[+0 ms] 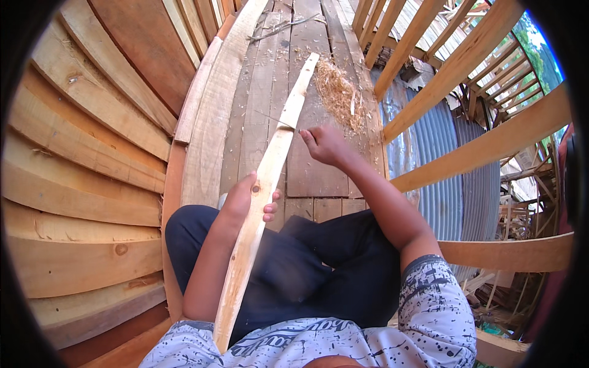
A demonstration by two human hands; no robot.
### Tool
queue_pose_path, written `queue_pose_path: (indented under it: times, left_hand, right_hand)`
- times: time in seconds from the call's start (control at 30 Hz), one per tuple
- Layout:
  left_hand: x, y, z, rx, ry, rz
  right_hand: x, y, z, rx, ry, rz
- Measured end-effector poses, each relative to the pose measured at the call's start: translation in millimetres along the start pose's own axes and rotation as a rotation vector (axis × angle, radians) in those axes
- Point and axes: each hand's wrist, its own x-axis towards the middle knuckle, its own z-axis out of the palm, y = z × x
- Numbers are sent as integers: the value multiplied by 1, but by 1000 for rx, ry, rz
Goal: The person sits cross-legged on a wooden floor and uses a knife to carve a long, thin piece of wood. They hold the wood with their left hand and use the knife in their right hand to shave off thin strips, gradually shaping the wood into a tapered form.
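Observation:
A long pale wooden slat (pixel 274 149), with knots and a tapered far end, slants from my chest out over the floorboards. Fingers of my left hand (pixel 240 195) wrap around it near its middle, thumb along the left edge. Farther up, my right hand (pixel 327 145) is closed in a fist just right of the slat. From that fist a thin knife blade (pixel 270 118), seen almost edge-on, crosses the wood beside a notch-like cut. The knife's handle is hidden in the fist. The slat's near end rests against my shirt, above my crossed legs.
Curled wood shavings (pixel 338 92) lie heaped on the plank floor (pixel 245 132), right of the slat's tip. Stacked boards (pixel 92 202) wall in the left side. Wooden railing bars (pixel 485 147) stand at the right, with corrugated metal sheets (pixel 438 178) below them.

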Motion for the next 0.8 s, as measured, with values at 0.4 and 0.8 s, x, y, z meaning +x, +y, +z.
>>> queue_pose_path:
  times: [0.4,0.8]
  left_hand:
    - [-7,0,-4,-29,-17,-12]
    - [-7,1,-2,-23,-9,-12]
  right_hand:
    - [-3,-7,6,109,-29,7]
    - [-4,-4,7,118,-34,12]
